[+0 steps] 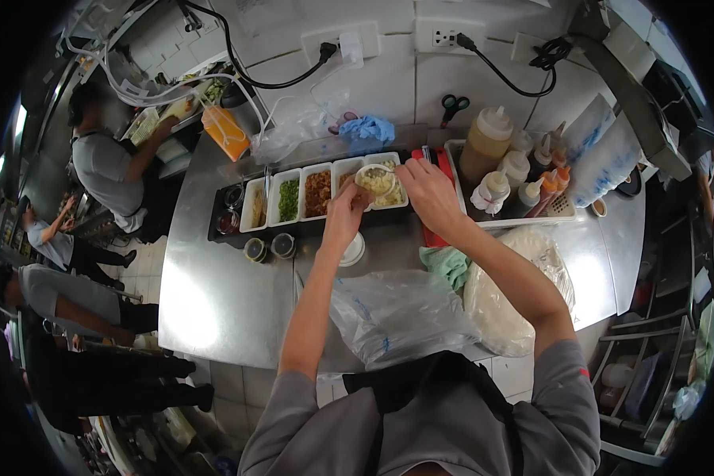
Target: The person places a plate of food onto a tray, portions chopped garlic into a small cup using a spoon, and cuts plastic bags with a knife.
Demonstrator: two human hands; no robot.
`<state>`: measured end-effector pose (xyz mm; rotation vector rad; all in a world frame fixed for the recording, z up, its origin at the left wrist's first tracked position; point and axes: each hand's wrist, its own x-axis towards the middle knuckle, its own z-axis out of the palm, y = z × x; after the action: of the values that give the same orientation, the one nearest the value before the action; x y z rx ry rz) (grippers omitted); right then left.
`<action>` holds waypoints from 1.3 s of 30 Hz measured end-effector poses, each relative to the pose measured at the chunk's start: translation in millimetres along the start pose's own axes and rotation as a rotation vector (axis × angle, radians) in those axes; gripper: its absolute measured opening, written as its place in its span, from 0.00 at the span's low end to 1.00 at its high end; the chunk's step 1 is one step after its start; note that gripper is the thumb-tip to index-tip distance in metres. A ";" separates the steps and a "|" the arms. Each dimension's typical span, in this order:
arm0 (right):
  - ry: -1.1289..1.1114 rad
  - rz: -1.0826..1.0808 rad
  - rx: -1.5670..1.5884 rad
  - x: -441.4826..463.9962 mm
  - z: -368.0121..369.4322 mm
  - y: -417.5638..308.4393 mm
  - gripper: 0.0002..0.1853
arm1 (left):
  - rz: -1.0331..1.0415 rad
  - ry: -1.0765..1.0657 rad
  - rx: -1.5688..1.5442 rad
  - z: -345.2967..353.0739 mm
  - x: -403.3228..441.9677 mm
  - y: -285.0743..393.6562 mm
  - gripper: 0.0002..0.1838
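Note:
My left hand [347,211] is closed on the side of a small clear round cup [375,182], tilted above the tray, with pale yellow bits in it. Fingers bent and together, my right hand [428,193] is at the cup's right side, over a white tub of pale chopped pieces [390,201]. Whatever its fingertips hold is hidden. Other white tubs stand in the same row, with chopped green herbs [289,200] and reddish-brown bits [318,194]. White round lids [352,251] lie below my left hand.
Two small lidded cups [283,245] stand left of my forearm. A plastic bag [397,311] and a wrapped pale stack [516,297] lie in front. Sauce bottles [493,194] crowd a white basket at right. Co-workers [107,163] stand at left.

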<state>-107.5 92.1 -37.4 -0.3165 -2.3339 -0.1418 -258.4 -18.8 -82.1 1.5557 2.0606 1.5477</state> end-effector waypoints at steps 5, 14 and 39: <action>0.029 0.287 0.025 3.6 11.7 18.7 0.07 | 0.012 0.024 -0.031 3.2 -4.2 -12.5 0.05; 0.218 0.228 0.127 -42.3 55.3 24.6 0.09 | 0.026 -0.008 0.056 -8.3 -48.1 19.5 0.06; 0.298 1.637 0.314 -366.8 -186.7 158.3 0.12 | 0.153 -0.904 -0.239 132.2 -79.7 153.7 0.29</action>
<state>311.6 140.3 -165.8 -1.7065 -1.1815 0.8728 -42.1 -5.6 -60.5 1.8539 1.2330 0.8061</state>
